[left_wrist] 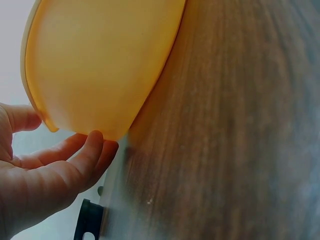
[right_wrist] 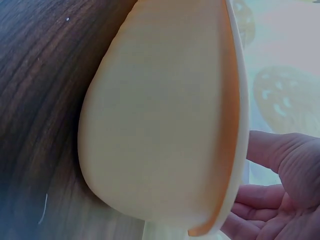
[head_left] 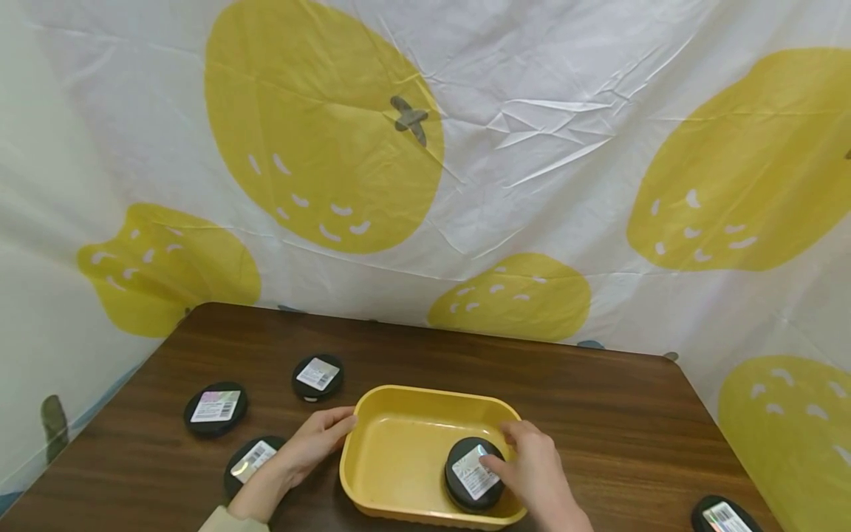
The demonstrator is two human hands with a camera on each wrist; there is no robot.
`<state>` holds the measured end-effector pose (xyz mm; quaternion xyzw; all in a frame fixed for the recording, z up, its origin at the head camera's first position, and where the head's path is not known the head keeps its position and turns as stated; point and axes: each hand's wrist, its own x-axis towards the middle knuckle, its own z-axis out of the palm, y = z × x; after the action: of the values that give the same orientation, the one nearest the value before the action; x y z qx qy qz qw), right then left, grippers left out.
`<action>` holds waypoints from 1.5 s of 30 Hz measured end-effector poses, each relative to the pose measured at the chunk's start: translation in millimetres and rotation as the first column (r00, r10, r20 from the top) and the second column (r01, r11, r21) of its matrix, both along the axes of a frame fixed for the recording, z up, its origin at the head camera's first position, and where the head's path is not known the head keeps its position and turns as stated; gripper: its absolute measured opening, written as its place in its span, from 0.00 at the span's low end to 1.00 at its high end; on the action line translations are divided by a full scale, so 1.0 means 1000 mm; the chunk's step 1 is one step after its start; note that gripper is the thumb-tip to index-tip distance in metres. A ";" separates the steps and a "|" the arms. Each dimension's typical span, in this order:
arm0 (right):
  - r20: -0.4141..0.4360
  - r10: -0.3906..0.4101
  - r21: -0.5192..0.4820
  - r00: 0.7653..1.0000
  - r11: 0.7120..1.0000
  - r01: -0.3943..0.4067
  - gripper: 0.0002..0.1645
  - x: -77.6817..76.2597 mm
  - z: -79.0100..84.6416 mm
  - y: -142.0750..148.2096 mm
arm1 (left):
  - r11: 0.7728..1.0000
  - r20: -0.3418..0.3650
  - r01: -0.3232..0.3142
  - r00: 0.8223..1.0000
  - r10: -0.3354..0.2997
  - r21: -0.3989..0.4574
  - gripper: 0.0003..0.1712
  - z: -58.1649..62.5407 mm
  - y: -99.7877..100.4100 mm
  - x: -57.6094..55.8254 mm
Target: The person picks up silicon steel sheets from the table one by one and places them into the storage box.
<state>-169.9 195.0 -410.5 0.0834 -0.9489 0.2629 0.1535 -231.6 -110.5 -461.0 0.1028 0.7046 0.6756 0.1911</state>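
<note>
A yellow rectangular basin (head_left: 399, 458) with rounded corners stands on the table. My left hand (head_left: 319, 440) holds its left end, thumb at the rim and fingers against the outer wall (left_wrist: 100, 75). Inside, toward the right, lies a round black container (head_left: 459, 488) with a white barcode label; its lower edge looks thick. Over the right rim reaches my right hand (head_left: 535, 469), thumb overlapping the label and fingers spread toward the far right wall. In the right wrist view the basin wall (right_wrist: 160, 115) hides the fingertips of the right hand (right_wrist: 285, 190).
Left of the basin lie similar black containers: one toward the back (head_left: 309, 384), one further left (head_left: 233, 425), and one (head_left: 234, 476) partly behind my left forearm. Another container (head_left: 708, 510) sits near the table's right edge. A lemon-print curtain (head_left: 518, 185) hangs behind the dark wooden table (head_left: 598, 384).
</note>
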 end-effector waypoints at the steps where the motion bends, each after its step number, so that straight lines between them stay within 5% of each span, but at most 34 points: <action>1: -0.011 -0.004 -0.002 1.000 1.000 0.004 0.25 0.000 0.001 0.001 | 1.000 0.000 0.001 1.000 -0.001 0.001 0.28 0.000 0.000 0.000; 40: -0.042 -0.122 -0.031 0.992 0.992 0.121 0.22 0.004 0.010 0.037 | 1.000 -0.012 0.016 1.000 -0.016 0.004 0.26 0.001 0.001 0.000; 45: 0.006 -0.140 -0.037 0.990 0.989 0.140 0.22 0.006 0.011 0.043 | 1.000 -0.008 0.012 1.000 -0.012 -0.001 0.26 0.000 0.001 0.001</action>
<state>-163.8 238.4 -399.5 0.0134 -0.9476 0.2693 0.1714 -230.8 -109.7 -460.8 0.1097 0.7051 0.6737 0.1924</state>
